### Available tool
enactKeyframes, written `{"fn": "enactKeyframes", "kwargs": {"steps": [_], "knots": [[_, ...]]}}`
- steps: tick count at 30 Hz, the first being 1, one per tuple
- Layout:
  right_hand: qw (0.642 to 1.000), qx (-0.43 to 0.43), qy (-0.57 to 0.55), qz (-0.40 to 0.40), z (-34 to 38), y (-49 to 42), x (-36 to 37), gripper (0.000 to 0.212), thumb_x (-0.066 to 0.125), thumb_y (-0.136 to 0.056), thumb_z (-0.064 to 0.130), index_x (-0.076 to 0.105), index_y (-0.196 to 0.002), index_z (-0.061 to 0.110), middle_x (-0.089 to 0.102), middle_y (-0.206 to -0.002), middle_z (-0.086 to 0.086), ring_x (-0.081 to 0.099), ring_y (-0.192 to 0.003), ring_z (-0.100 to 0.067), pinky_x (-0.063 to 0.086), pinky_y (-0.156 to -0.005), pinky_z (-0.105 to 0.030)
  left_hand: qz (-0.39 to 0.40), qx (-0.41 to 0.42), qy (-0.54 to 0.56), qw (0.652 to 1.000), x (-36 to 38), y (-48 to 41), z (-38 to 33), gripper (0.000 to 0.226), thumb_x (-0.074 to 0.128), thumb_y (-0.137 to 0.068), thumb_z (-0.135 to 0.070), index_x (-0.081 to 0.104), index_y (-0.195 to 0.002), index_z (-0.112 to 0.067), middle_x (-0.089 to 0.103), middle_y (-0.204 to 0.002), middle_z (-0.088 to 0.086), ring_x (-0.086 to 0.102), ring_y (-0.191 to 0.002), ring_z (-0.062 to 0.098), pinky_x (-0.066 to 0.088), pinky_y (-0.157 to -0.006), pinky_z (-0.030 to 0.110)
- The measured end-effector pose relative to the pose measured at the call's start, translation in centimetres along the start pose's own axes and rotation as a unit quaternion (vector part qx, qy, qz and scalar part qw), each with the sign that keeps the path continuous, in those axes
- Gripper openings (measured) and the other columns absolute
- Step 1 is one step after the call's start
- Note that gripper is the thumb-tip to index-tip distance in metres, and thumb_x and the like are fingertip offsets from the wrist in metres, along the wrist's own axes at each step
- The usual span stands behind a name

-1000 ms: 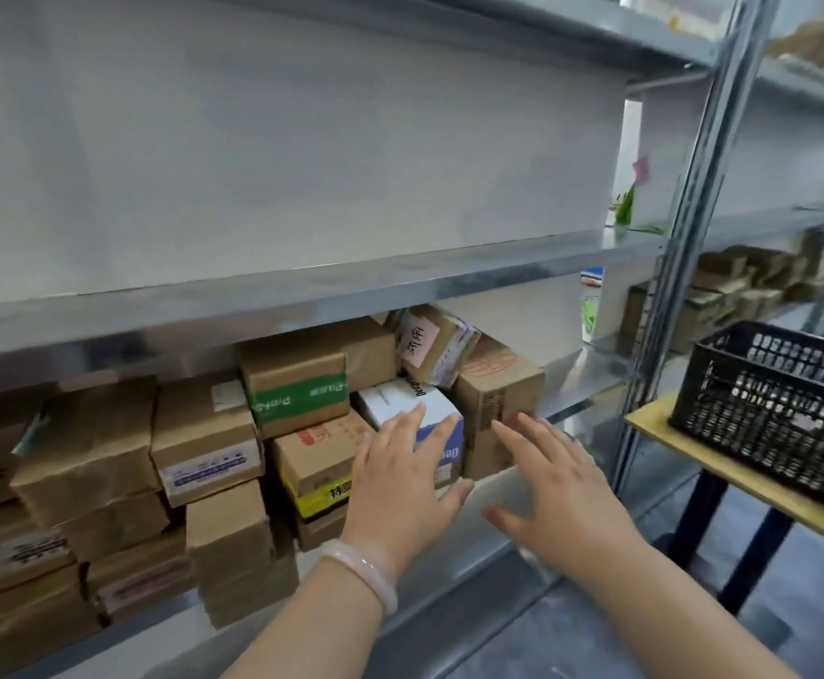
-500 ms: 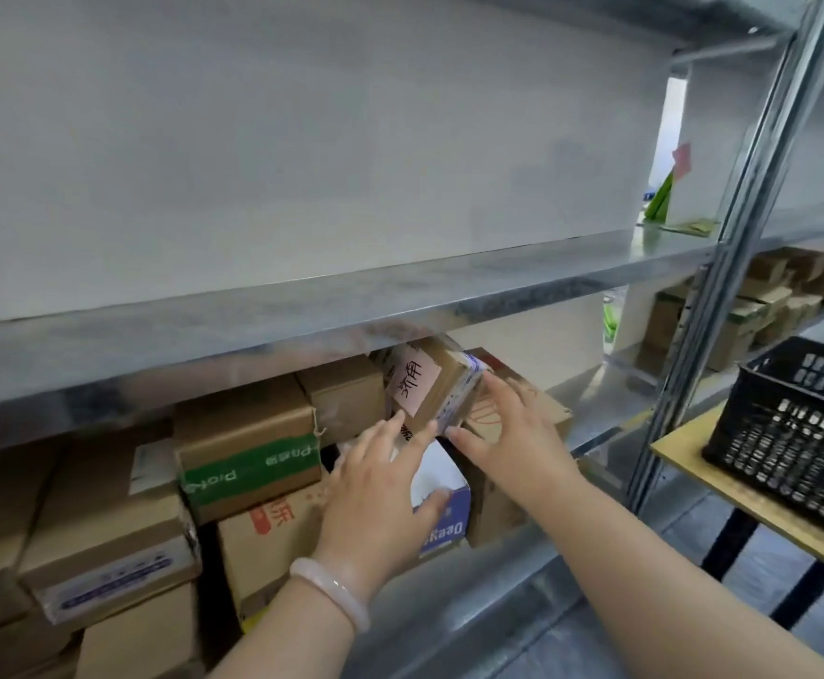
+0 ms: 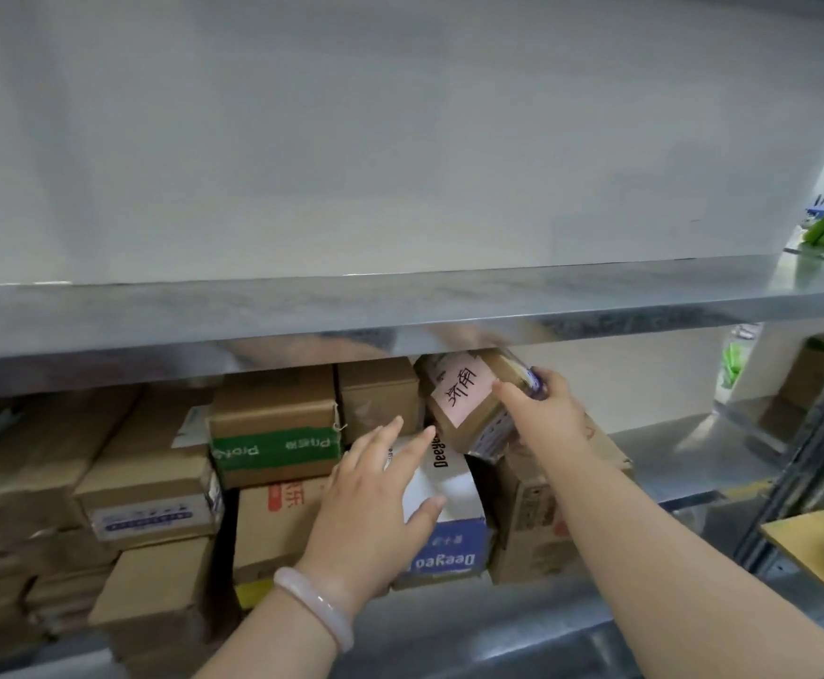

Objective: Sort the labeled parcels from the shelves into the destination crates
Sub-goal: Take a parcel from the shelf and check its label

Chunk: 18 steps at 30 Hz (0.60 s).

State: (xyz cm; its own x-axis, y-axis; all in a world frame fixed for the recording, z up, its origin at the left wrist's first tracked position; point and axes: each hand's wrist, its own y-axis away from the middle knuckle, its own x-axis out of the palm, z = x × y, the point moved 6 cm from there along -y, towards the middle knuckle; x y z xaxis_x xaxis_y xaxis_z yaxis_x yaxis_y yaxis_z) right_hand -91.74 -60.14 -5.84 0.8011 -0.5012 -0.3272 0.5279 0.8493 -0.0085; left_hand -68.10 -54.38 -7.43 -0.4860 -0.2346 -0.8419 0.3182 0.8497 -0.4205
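The right hand (image 3: 544, 409) grips the tilted parcel (image 3: 481, 431), which bears a pink handwritten label (image 3: 464, 394). At seven o'clock, the left hand (image 3: 376, 521) rests spread flat on a white box (image 3: 444, 487), perhaps "Deegeo".

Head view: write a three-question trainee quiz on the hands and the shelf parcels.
1. True or false: the right hand grips the pink-labelled parcel.
2. The thumb of the left hand lies over which box? A) white-and-blue box B) green-taped box C) pink-labelled parcel
3. Fill in: the pink-labelled parcel sits ____ (level or tilted).
Key: 1 true; 2 A; 3 tilted.
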Motion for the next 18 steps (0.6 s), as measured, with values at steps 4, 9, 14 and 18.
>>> {"fn": "enactKeyframes", "kwargs": {"steps": [4,9,14,18], "knots": [[0.997,0.016,-0.078,0.024,-1.4,2.5,-3.1,0.069,0.073,-0.069,0.058,0.045,-0.129,0.041,0.055,-0.124,-0.001,0.056,-0.11,-0.024,0.054,-0.09,-0.048,-0.017,-0.046,0.07,0.996,0.1,-0.1,-2.1,0.069,0.045,-0.091,-0.065,0.011,-0.15,-0.055,0.013,-0.161,-0.02,0.005,-0.143,0.0,0.011,-0.109,0.027],[0.976,0.064,-0.188,0.094,-5.4,6.4,-6.0,0.053,0.074,-0.079,0.045,0.049,-0.124,0.034,0.062,-0.117,-0.002,0.063,-0.106,-0.026,0.056,-0.086,-0.049,-0.027,-0.111,0.229,0.967,0.6,0.6,-4.8,0.074,0.049,-0.092,-0.063,0.01,-0.153,-0.049,0.015,-0.161,-0.017,0.014,-0.147,0.007,0.017,-0.112,0.03],[0.924,0.097,-0.323,0.181,-7.7,9.6,-5.2,0.045,0.074,-0.083,0.026,0.053,-0.122,0.018,0.072,-0.107,-0.011,0.071,-0.096,-0.025,0.057,-0.083,-0.047,-0.023,-0.197,0.455,0.868,1.1,3.1,-7.7,0.085,0.064,-0.093,-0.042,0.002,-0.15,-0.056,0.029,-0.156,-0.017,0.03,-0.144,0.009,0.027,-0.12,0.046],[0.914,0.067,-0.301,0.264,-7.1,12.0,-3.3,0.044,0.075,-0.08,0.027,0.054,-0.119,0.02,0.073,-0.105,-0.01,0.072,-0.087,-0.018,0.058,-0.075,-0.037,-0.091,-0.228,0.459,0.854,-0.8,6.5,-7.4,0.086,0.065,-0.095,-0.028,0.002,-0.134,-0.072,0.037,-0.151,-0.018,0.04,-0.137,0.01,0.04,-0.112,0.045]]}}
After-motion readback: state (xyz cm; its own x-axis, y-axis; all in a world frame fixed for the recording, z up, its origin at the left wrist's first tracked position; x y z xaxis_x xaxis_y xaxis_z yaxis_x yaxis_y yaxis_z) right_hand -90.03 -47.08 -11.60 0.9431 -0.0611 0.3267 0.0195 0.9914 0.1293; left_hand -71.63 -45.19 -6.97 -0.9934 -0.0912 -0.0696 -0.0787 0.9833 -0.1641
